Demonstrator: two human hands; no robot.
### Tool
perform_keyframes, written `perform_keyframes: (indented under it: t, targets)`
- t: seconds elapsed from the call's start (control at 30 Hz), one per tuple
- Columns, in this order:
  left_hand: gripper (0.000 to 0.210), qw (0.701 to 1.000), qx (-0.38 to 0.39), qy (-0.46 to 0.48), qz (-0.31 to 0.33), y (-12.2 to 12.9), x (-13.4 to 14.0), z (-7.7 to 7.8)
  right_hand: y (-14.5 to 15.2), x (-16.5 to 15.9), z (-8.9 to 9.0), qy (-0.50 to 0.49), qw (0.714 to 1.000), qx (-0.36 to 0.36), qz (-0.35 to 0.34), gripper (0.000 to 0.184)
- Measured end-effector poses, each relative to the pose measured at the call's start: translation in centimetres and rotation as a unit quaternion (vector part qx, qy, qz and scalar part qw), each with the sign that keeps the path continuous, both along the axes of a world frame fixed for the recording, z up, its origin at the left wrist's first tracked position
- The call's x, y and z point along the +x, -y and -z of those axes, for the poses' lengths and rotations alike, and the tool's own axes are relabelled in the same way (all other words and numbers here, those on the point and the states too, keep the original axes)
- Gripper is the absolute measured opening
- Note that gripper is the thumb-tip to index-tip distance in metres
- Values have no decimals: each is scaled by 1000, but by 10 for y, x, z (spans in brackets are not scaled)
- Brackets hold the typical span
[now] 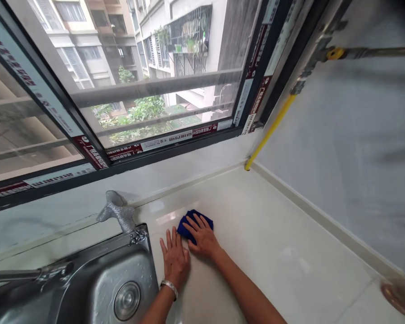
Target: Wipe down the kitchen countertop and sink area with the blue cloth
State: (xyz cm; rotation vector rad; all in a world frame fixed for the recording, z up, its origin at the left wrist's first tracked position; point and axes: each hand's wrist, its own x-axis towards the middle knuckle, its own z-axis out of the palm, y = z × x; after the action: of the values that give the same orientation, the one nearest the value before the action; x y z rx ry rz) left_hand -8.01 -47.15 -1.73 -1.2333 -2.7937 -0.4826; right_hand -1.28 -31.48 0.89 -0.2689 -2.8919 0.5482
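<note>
On the pale, glossy countertop (pixel 273 252), my right hand (pixel 204 238) presses flat on a folded dark blue cloth (pixel 207 221). Its fingers are spread over the cloth, and the palm side is hidden. To the left, my left hand (pixel 176 258) lies palm down on the counter with its fingers stretched out and nothing visible under them. Its fingertips are close to the cloth's left edge; whether they touch it I cannot tell. A light-coloured band (pixel 169 288) circles the left wrist.
At left is a wet steel sink (pixel 99 297) with a round drain (pixel 127 300). A silver-wrapped fixture (pixel 116 211) stands behind its rim, and a metal spout (pixel 30 274) reaches over it. A yellow pipe (pixel 273 130) meets the counter's back corner. A brown rounded object (pixel 400 297) sits at right.
</note>
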Motion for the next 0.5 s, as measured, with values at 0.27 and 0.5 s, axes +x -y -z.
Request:
perform_keyframes:
  t: [0.27, 0.5]
  targets:
    - [66, 1000, 21, 6, -12, 0, 3, -8, 75, 141, 2, 45, 997, 38, -46, 87]
    - [60, 997, -31, 1, 67, 19, -16, -7, 100, 261, 39, -77, 974, 210, 24, 76]
